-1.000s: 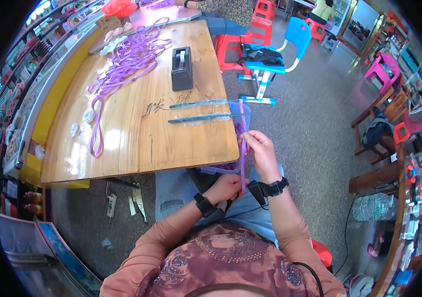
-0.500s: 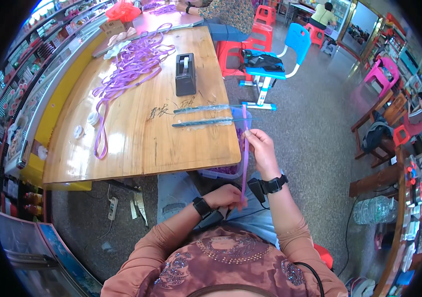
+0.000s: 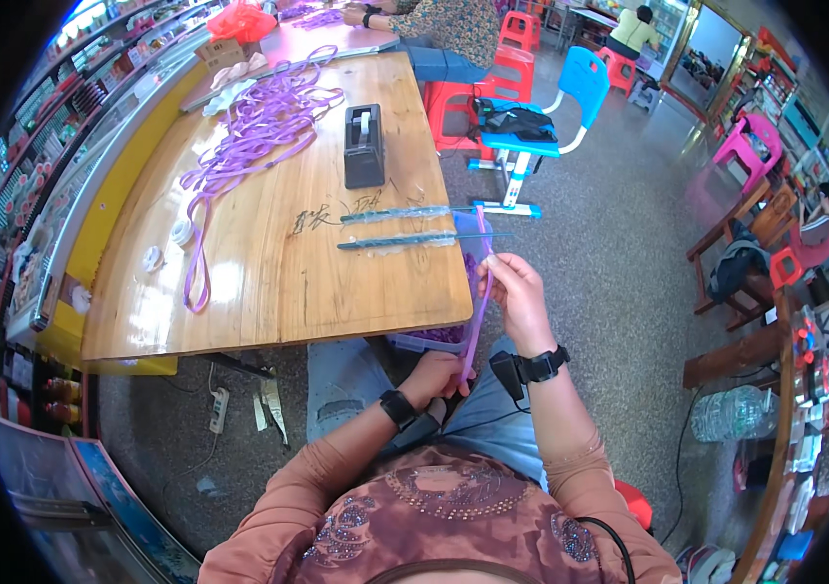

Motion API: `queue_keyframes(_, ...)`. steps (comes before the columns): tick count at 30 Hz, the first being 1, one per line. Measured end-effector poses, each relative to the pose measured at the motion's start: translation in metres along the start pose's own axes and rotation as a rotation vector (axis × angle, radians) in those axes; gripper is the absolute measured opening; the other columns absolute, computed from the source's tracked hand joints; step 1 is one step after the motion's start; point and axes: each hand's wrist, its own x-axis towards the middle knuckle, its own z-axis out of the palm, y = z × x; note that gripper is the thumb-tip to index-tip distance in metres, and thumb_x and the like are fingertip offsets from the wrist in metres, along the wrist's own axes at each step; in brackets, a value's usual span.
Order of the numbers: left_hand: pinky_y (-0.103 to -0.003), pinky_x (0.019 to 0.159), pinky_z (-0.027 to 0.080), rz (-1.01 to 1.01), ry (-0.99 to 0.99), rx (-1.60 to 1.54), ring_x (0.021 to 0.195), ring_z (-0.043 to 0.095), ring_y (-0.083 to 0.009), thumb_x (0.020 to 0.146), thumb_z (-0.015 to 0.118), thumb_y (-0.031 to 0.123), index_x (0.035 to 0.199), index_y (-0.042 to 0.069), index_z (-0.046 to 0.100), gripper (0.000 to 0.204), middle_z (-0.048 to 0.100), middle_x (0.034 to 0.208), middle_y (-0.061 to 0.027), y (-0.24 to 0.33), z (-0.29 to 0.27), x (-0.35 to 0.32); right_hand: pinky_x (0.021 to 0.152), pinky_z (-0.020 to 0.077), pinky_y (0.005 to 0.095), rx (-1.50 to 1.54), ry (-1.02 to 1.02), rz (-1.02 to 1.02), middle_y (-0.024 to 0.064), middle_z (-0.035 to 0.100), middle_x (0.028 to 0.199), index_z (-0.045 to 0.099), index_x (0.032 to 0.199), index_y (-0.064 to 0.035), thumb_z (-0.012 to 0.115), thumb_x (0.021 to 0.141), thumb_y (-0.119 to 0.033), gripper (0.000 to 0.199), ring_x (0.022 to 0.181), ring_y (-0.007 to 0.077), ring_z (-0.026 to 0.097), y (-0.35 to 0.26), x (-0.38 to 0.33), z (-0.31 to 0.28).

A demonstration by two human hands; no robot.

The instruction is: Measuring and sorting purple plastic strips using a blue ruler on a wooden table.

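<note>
A purple ribbon [image 3: 478, 326] runs from two thin dark rods down to my lap. The near rod [image 3: 390, 242] and the far rod [image 3: 390, 214] lie fixed side by side under clear tape or glue, their tips jutting past the table's right edge. Just below the tips, my right hand [image 3: 522, 300] pinches the ribbon between thumb and fingers. My left hand [image 3: 437, 377], closed over my lap, grips the ribbon's lower part. How the ribbon passes round the rods is too small to tell. Below the table edge, a translucent bin [image 3: 422, 343] holds more purple ribbon, partly hidden.
On the wooden table [image 3: 278, 292] lie a heap of purple ribbon [image 3: 249, 131], a black tape dispenser [image 3: 365, 161] and small white rolls [image 3: 181, 232]. A blue chair [image 3: 585, 83] and red stools [image 3: 453, 112] stand beyond. Another person [image 3: 449, 34] sits at the far end.
My left hand has moved slightly up and left with the ribbon's lower part, so the ribbon now slants. My right hand stays near the rods, its grip on the ribbon kept.
</note>
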Motion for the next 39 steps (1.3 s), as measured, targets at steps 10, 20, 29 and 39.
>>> queue_keyframes(10, -0.02, 0.045, 0.036, -0.248, -0.462, 0.16, 0.052, 0.049, -0.0062, 0.091, 0.061, 0.033, 0.094, 0.004, 0.069, 0.031, 0.067, 0.073, -0.004, 0.016, 0.009, -0.01, 0.062, 0.0415, 0.0206, -0.034, 0.032, -0.013, -0.0016, 0.063, 0.08, 0.066, 0.091, -0.0032, 0.062, 0.092, -0.016, 0.014, 0.068, 0.005, 0.053, 0.015, 0.01, -0.003)
queue_keyframes(20, -0.021, 0.056, 0.045, 0.218, 0.04, 0.34, 0.064, 0.058, -0.0074, 0.092, 0.061, 0.021, 0.099, 0.001, 0.069, 0.022, 0.067, 0.074, -0.0012, 0.013, 0.012, -0.004, 0.068, 0.0487, 0.0251, -0.037, 0.015, -0.028, 0.0033, 0.065, 0.084, 0.063, 0.093, -0.0035, 0.061, 0.092, -0.016, 0.013, 0.072, 0.0111, 0.06, -0.002, 0.004, 0.002)
queue_keyframes(29, -0.02, 0.051, 0.04, 0.061, -0.353, 0.217, 0.057, 0.051, -0.0045, 0.092, 0.06, 0.024, 0.098, 0.003, 0.071, 0.024, 0.071, 0.079, -0.0019, 0.01, 0.011, -0.013, 0.068, 0.0496, 0.0273, -0.015, 0.023, -0.004, 0.004, 0.064, 0.083, 0.062, 0.092, -0.0032, 0.06, 0.092, -0.017, 0.014, 0.072, 0.0126, 0.06, 0.007, 0.009, 0.003)
queue_keyframes(39, -0.019, 0.049, 0.036, -0.039, -0.385, 0.199, 0.055, 0.047, -0.0038, 0.092, 0.061, 0.028, 0.099, 0.002, 0.07, 0.028, 0.072, 0.08, -0.0018, 0.022, 0.012, -0.022, 0.065, 0.0502, 0.0284, -0.04, 0.085, -0.048, 0.0045, 0.065, 0.08, 0.063, 0.086, -0.0032, 0.064, 0.09, -0.014, 0.012, 0.067, 0.0125, 0.06, 0.006, 0.009, 0.003)
